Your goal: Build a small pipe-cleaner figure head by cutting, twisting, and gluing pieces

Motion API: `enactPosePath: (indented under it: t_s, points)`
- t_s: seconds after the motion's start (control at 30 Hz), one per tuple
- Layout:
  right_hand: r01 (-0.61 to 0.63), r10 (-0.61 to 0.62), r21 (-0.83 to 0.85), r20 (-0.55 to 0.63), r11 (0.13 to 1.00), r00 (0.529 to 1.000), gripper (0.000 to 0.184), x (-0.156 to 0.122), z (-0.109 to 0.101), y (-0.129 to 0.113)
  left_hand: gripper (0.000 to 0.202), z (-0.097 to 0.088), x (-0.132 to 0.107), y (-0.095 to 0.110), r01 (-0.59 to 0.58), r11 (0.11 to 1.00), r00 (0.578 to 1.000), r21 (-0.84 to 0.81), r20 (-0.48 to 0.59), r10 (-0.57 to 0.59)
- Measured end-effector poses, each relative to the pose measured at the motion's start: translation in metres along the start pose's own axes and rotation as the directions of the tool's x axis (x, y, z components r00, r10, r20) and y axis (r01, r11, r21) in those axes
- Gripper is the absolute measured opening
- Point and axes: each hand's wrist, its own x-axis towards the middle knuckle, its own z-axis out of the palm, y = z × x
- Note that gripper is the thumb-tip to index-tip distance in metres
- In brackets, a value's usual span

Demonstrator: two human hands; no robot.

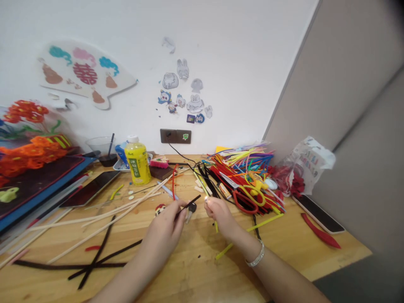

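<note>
My left hand (166, 225) is closed, pinching a black pipe cleaner (193, 202) between thumb and fingers. Its free end points up and right toward my right hand. My right hand (221, 216), with a sparkling bracelet (257, 254) at the wrist, is closed around what looks like a lighter. A small bright flame-like glow (206, 199) shows at the thumb; the fingers hide the lighter's body. A key with a dark head (192, 207) lies just behind my left hand's fingertips. Yellow pipe cleaners (265, 223) lie beneath and beside my right forearm.
Scissors with red handles (248, 206) rest on a heap of coloured pipe cleaners (221, 168). Black strips (97, 252) and pale sticks (126, 208) lie at left, near a phone (91, 189). A yellow drink bottle (137, 162) and a plastic cup (105, 153) stand behind. Another phone (318, 213) lies right.
</note>
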Motion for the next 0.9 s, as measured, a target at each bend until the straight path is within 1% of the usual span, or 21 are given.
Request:
enactPosePath:
  t_s: [0.07, 0.23, 0.4, 0.57, 0.7, 0.9]
  points:
    - [0.017, -0.017, -0.013, -0.003, 1.0, 1.0, 0.031, 0.0, 0.0, 0.0, 0.018, 0.0, 0.001, 0.0, 0.022, 1.0, 1.0, -0.014, 0.022, -0.021]
    - [0.064, -0.063, -0.069, 0.014, 0.996, 0.998, 0.03, 0.0, -0.001, 0.0, 0.022, 0.0, 0.001, -0.002, 0.021, 1.0, 0.997, -0.009, 0.069, -0.02]
    - [0.095, -0.09, -0.156, 0.04, 0.983, 0.995, 0.029, -0.002, -0.003, -0.009, 0.025, 0.0, 0.001, -0.001, 0.038, 0.999, 0.996, 0.007, 0.08, -0.039]
    - [0.126, -0.118, -0.181, 0.056, 0.975, 0.991, 0.028, -0.002, -0.004, -0.012, 0.026, 0.0, 0.002, 0.0, 0.044, 0.999, 0.994, 0.013, 0.101, -0.045]
    - [0.116, -0.112, -0.202, 0.035, 0.973, 0.993, 0.029, -0.002, -0.004, -0.008, 0.025, 0.0, 0.001, -0.002, 0.054, 0.998, 0.994, 0.031, 0.098, -0.057]
    - [0.141, -0.132, -0.228, 0.054, 0.963, 0.99, 0.027, -0.002, -0.003, -0.009, 0.023, 0.0, 0.002, -0.003, 0.048, 0.997, 0.996, 0.063, 0.07, -0.052]
